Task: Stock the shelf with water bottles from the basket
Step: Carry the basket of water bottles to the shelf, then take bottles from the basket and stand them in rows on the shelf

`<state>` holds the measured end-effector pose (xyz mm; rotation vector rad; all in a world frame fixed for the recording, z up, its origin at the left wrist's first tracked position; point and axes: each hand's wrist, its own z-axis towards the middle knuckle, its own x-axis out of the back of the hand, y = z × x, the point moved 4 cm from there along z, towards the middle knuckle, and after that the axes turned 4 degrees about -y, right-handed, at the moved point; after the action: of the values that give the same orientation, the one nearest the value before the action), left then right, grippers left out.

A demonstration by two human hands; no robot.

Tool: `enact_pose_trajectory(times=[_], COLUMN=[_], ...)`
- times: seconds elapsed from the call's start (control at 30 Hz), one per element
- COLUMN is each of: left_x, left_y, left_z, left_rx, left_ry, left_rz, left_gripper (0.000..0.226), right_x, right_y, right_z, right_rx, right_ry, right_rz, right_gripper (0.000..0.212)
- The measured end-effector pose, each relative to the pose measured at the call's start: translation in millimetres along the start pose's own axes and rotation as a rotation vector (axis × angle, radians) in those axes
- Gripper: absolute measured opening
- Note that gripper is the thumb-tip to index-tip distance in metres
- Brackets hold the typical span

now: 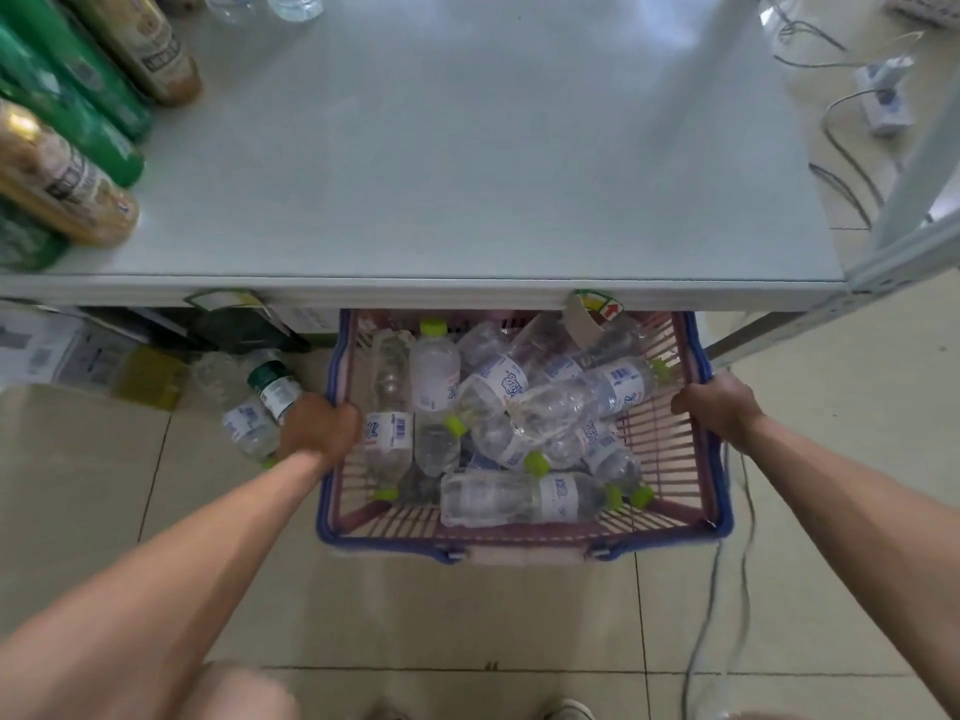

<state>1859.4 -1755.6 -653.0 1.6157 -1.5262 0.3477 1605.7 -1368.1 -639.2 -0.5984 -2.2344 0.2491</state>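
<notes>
A pink basket with a blue rim (524, 544) stands on the tiled floor, its far end under the shelf's front edge. Several clear water bottles with lime-green caps (519, 498) lie jumbled inside it. My left hand (321, 427) is closed on the basket's left rim. My right hand (716, 405) is closed on the right rim. The grey shelf board (467, 163) above is mostly bare in the middle.
Green and gold bottles (67, 122) stand along the shelf's left side, and clear bottles (280, 2) at the back. Two more bottles (260, 407) lie on the floor left of the basket. A power strip (883, 96) with cables lies on the floor at the right.
</notes>
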Motion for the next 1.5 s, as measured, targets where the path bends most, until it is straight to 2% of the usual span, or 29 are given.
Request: enact_pose_trajectory(times=[0.1, 0.2, 0.33, 0.5, 0.63, 0.7, 0.73, 0.8, 0.83, 0.93, 1.0, 1.07, 1.13, 1.2, 1.27, 1.3, 1.37, 1.43, 1.5], left_x=[10, 2, -10, -8, -1, 3, 3, 6, 9, 23, 33, 26, 7, -14, -28, -36, -50, -61, -67], left_y=[13, 14, 2, 10, 11, 12, 11, 13, 16, 33, 60, 77, 70, 59, 60, 62, 69, 68, 66], left_z=[0, 6, 24, 28, 27, 20, 18, 12, 5, -14, -38, -49, -55, -51, -43, -38, -31, -23, -15], left_rx=[0.037, 0.055, 0.046, -0.056, -0.064, -0.06, -0.063, -0.096, -0.097, -0.078, -0.157, -0.33, -0.421, -0.433, -0.416, -0.395, -0.301, -0.16, -0.101], left_ry=[-0.106, -0.07, 0.044, -0.031, -0.136, -0.169, -0.164, -0.102, -0.095, -0.06, 0.084, 0.143, 0.018, -0.186, -0.325, -0.358, -0.409, -0.423, -0.346], left_rz=[0.076, -0.01, -0.039, -0.066, -0.017, 0.019, 0.043, 0.167, 0.265, 0.769, 0.935, 0.88, 0.698, 0.655, 0.603, 0.51, 0.245, 0.008, -0.103], left_gripper=[0.017, 0.026, 0.046, 0.03, 0.015, 0.014, 0.017, 0.033, 0.04, 0.051, 0.042, 0.03, 0.026, 0.036, 0.041, 0.045, 0.067, 0.086, 0.095], right_x=[-3, -6, -15, -13, 0, 0, -8, -27, -40, -91, -107, -113, -107, -94, -82, -77, -72, -78, -89], right_y=[-4, 1, 2, -5, -16, -25, -33, -49, -60, -83, -92, -99, -98, -95, -93, -89, -82, -79, -83], right_z=[6, 4, -1, -3, -17, -20, -19, -33, -44, -65, -69, -67, -67, -71, -74, -76, -76, -80, -84], right_rx=[-0.078, -0.095, -0.082, -0.118, -0.15, -0.13, -0.111, -0.071, -0.025, 0.204, 0.207, 0.208, 0.211, 0.199, 0.187, 0.162, 0.103, 0.049, 0.075], right_ry=[-0.045, 0.115, 0.288, 0.274, 0.154, 0.142, 0.136, 0.109, 0.087, -0.048, -0.015, -0.073, -0.127, -0.131, -0.125, -0.137, -0.175, -0.25, -0.273], right_rz=[-0.032, 0.082, 0.104, -0.008, -0.27, -0.387, -0.419, -0.497, -0.57, -0.826, -0.948, -0.942, -0.911, -0.878, -0.837, -0.816, -0.7, -0.548, -0.468], right_gripper=[0.023, 0.005, 0.026, 0.034, 0.04, 0.054, 0.069, 0.102, 0.109, 0.094, 0.087, 0.074, 0.068, 0.064, 0.052, 0.046, 0.041, 0.048, 0.055])
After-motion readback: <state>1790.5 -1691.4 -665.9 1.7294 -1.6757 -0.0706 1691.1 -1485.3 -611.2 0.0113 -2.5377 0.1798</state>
